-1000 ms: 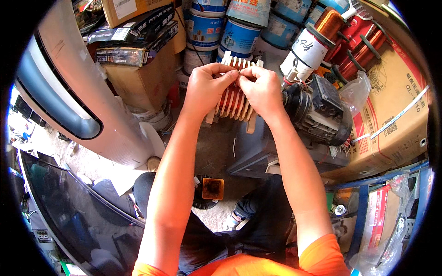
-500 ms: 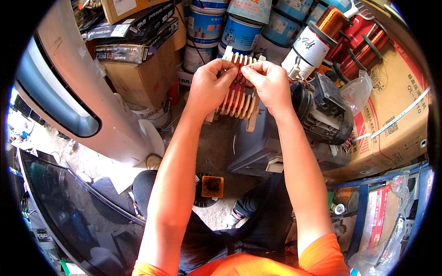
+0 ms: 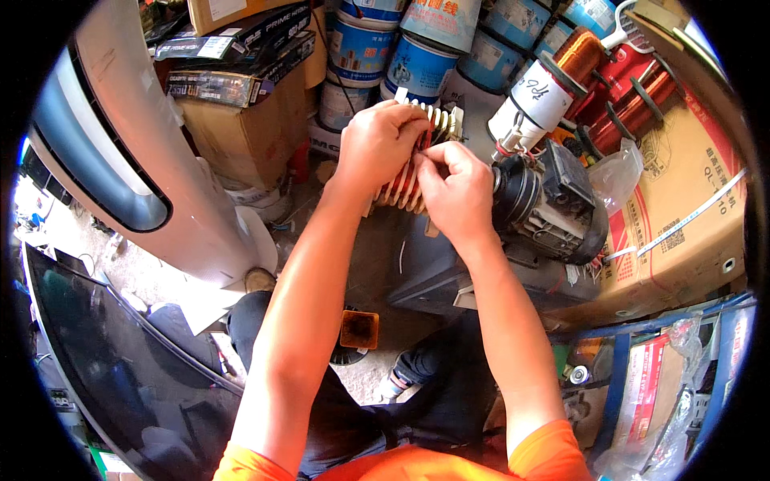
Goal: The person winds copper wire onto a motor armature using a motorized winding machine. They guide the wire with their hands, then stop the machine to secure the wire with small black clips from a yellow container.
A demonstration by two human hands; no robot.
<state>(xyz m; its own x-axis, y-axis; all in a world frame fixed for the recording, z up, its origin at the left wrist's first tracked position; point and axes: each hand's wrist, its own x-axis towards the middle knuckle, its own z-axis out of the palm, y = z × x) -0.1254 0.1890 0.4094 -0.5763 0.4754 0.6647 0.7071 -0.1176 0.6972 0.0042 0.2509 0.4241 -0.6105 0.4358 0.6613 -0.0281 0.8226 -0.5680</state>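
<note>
In front of me is a coil-winding former (image 3: pixel 446 122) with rows of cream-coloured ribs and reddish copper windings between them. My left hand (image 3: pixel 378 144) is closed over its upper left part, the fingertips pinched together at the windings. Slightly nearer to me and to the right, my right hand (image 3: pixel 455 188) pinches with thumb and forefinger at the middle of the former. Whatever is between the fingertips is too small and too covered to name. Both hands hide much of the windings; ribs show above and below them.
Blue and white paint-type buckets (image 3: pixel 421 68) are stacked behind the former. On the right are an electric motor (image 3: pixel 553 200), spools of copper wire (image 3: pixel 634 104) and a large carton (image 3: pixel 682 216). A tall white appliance (image 3: pixel 152 160) stands left; an orange square container (image 3: pixel 359 329) is below.
My right hand has come down toward me along the former, while my left hand stays near its upper part. The whole view has shifted a little.
</note>
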